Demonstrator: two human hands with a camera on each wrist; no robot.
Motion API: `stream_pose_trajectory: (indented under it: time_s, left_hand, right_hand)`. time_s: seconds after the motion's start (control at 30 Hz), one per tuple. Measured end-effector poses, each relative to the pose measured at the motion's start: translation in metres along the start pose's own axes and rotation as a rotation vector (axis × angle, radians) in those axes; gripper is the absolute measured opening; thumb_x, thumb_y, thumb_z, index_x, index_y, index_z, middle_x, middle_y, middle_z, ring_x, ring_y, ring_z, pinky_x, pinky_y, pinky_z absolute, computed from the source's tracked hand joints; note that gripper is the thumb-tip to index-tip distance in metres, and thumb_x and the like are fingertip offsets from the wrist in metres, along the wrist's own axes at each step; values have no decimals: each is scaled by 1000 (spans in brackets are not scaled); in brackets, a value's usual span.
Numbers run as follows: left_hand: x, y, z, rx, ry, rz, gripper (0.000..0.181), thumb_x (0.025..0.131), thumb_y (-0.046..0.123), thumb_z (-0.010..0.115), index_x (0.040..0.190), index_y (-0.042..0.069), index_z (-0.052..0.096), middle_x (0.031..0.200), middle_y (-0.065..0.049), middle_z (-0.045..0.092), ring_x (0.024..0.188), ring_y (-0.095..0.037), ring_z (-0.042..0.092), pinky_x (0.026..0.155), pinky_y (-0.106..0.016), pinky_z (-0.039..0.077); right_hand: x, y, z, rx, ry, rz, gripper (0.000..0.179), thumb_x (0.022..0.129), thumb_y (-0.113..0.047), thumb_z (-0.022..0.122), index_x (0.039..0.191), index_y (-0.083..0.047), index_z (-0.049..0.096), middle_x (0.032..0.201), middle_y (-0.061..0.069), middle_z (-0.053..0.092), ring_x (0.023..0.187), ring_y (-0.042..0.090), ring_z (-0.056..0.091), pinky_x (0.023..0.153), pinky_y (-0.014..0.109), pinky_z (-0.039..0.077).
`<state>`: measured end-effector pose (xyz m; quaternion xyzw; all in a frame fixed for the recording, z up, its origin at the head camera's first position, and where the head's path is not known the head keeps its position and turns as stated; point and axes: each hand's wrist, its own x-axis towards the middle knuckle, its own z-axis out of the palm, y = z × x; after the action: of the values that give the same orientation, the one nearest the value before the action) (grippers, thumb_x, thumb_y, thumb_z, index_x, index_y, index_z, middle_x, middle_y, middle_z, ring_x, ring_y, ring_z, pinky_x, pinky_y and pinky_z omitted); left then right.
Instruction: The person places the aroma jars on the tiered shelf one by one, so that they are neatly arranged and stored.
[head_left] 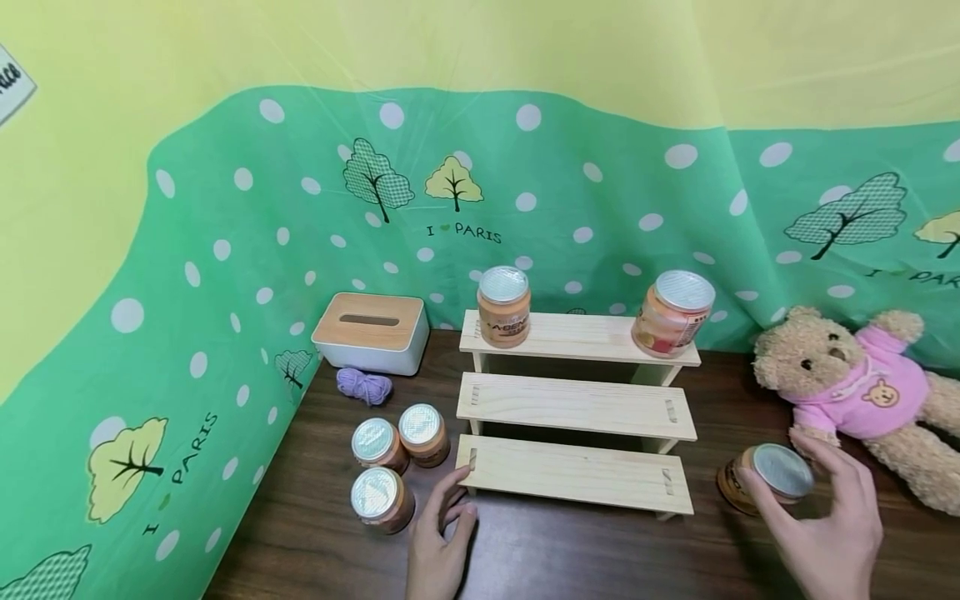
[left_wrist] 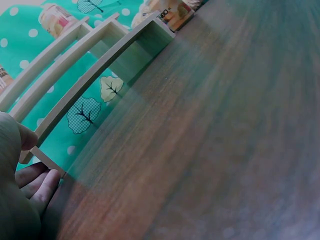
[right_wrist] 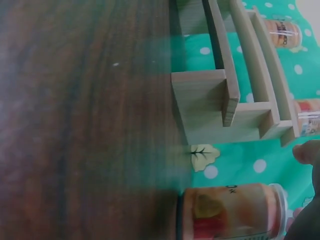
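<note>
My right hand spreads its thumb and fingers about the lid of a jar that stands on the table, right of the shelves. In the right wrist view this jar is upright, and the thumb is apart from it. My left hand is at the left end of the lowest wooden shelf, index finger touching its corner, other fingers loosely bent. In the left wrist view, fingers lie beside the shelf's leg. Two jars stand on the top shelf, one left, one right.
Three more jars stand on the table left of the shelves. Behind them lie purple yarn and a wood-topped tissue box. A teddy bear in pink sits beside the right hand. A green patterned cloth hangs behind.
</note>
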<state>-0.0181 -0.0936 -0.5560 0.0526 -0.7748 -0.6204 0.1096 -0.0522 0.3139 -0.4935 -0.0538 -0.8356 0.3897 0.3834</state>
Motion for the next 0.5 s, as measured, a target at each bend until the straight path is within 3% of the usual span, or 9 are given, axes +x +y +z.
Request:
stream_pose_trajectory:
  time_s: [0.23,0.5]
  left_hand:
    - [0,0,0,3,3,9,49,102,0,75,145,24,70,142,-3,74,120,-23,74,99,-29,64]
    - [0,1,1,2,4,-7,49,102,1,75,144,24,71,142,-3,74,121,-23,74,99,-29,63]
  right_hand:
    - [-6,6,-2,-50,0,63,77,73,5,95,146,-5,71,137,-39,50,120,-16,44,98,9,33]
    - [-12,9,-1,-52,1,159,77,75,11,94,146,-7,72,131,-38,51,118,-13,49,94,3,37]
